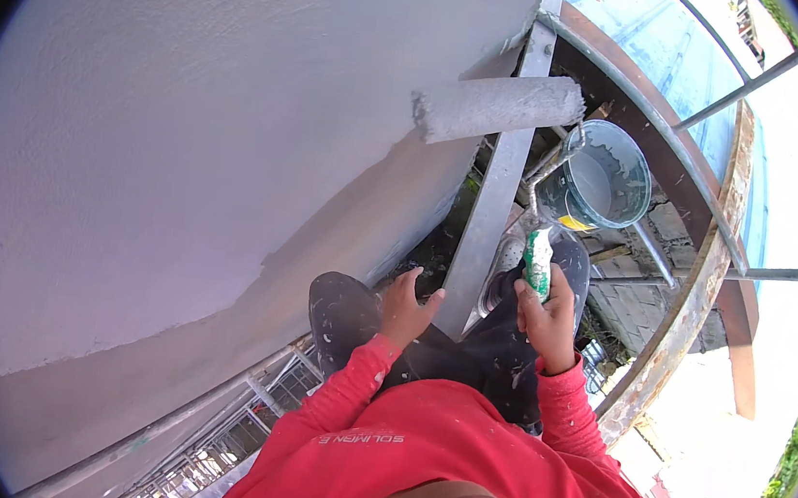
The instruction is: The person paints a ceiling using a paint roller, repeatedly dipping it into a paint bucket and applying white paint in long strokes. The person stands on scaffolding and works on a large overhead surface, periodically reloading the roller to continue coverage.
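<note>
I count one paint roller [497, 107] with one green-and-white handle [538, 261]. I count one paint bucket [604, 176]. I count two hands in view: one left hand [406, 307] and one right hand [545, 319]. I count one grey wall [195, 150], one flat metal upright [493, 191] and one curved rusty rail [697, 280].

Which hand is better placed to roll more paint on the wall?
Probably the right hand. Its fingers already grip the green handle of the paint roller, whose sleeve is up by the grey wall, with the bucket close. The left hand is empty, resting near the knee.
</note>
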{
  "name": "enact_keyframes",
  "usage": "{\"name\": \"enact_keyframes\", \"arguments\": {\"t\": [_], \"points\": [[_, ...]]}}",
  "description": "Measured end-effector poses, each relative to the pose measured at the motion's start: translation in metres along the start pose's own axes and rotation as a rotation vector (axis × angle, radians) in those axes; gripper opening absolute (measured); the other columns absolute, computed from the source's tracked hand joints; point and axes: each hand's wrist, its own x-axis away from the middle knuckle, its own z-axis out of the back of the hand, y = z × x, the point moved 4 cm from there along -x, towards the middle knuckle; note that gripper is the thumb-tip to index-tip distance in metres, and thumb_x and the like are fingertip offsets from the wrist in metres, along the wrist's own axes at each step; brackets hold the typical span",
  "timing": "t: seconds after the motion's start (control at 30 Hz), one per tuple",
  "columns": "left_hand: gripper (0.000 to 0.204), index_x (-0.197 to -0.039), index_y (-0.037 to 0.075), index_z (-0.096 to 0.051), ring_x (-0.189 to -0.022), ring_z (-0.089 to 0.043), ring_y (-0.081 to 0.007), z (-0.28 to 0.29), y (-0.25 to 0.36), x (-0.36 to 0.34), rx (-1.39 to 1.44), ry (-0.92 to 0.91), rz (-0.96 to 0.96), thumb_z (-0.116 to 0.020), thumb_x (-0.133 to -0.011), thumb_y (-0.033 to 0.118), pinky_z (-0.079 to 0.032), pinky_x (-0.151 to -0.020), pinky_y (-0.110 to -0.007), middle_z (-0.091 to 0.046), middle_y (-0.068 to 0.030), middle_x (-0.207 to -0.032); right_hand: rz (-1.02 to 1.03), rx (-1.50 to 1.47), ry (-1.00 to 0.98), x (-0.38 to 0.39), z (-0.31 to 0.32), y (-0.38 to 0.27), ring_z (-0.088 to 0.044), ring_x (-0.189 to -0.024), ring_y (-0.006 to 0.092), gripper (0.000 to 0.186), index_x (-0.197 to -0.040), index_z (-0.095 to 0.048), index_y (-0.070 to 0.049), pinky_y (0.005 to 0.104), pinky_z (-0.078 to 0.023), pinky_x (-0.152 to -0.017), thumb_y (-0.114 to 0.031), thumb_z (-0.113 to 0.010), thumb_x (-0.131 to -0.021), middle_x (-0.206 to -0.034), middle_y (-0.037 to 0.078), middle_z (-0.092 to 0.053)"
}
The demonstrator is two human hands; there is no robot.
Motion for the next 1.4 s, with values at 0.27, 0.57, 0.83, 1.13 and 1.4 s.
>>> {"name": "enact_keyframes", "arguments": {"t": [0.27,0.57,0.83,1.13,1.4], "points": [[0.100,-0.149,0.000,-0.029,-0.132,-0.040,-0.0449,-0.088,0.078,-0.077,-0.139,0.016,-0.129,-0.080,-0.076,0.047,-0.036,-0.109,-0.050,-0.037,-0.0287,-0.145,-0.276,-0.077,0.402,-0.072,0.157,0.025,-0.051,-0.048,0.0119,0.017,-0.096,-0.053,-0.001,0.0280,-0.039,-0.039,-0.013,-0.063,-0.090,-0.069,0.004,-0.053],[0.091,-0.153,0.007,-0.029,-0.133,-0.041,-0.0440,-0.112,0.076,-0.079,-0.379,0.053,-0.147,-0.072,-0.084,0.046,-0.037,-0.108,-0.051,-0.033,-0.0275,-0.149,-0.717,-0.406,0.517,-0.232,0.265,0.179,-0.054,-0.055,0.0115,0.019,-0.105,-0.049,-0.007,0.0243,-0.043,-0.043,-0.013,-0.061,-0.092,-0.072,0.002,-0.055],[0.082,-0.150,0.006,-0.034,-0.132,-0.042,-0.0460,-0.113,0.078,-0.083,-0.432,0.019,-0.126,-0.068,-0.088,0.046,-0.037,-0.108,-0.051,-0.033,-0.0300,-0.147,-0.841,-0.406,0.504,-0.314,0.303,0.244,-0.052,-0.049,0.0063,0.018,-0.096,-0.050,-0.006,0.0186,-0.041,-0.040,-0.020,-0.061,-0.093,-0.069,-0.001,-0.056],[0.087,-0.150,0.007,-0.036,-0.128,-0.044,-0.0467,-0.117,0.074,-0.083,-0.432,0.064,-0.120,-0.075,-0.082,0.045,-0.040,-0.103,-0.053,-0.033,-0.0281,-0.148,-0.858,-0.407,0.494,-0.313,0.307,0.250,-0.054,-0.052,0.0090,0.020,-0.105,-0.049,-0.006,0.0195,-0.040,-0.039,-0.016,-0.061,-0.093,-0.069,0.002,-0.054],[0.088,-0.150,0.008,-0.035,-0.126,-0.046,-0.0464,-0.117,0.075,-0.085,-0.426,0.048,-0.136,-0.075,-0.081,0.045,-0.041,-0.102,-0.052,-0.033,-0.0283,-0.149,-0.908,-0.463,0.482,-0.303,0.311,0.269,-0.049,-0.047,0.0057,0.021,-0.092,-0.050,-0.007,0.0186,-0.039,-0.038,-0.025,-0.059,-0.096,-0.067,-0.002,-0.053]]}}
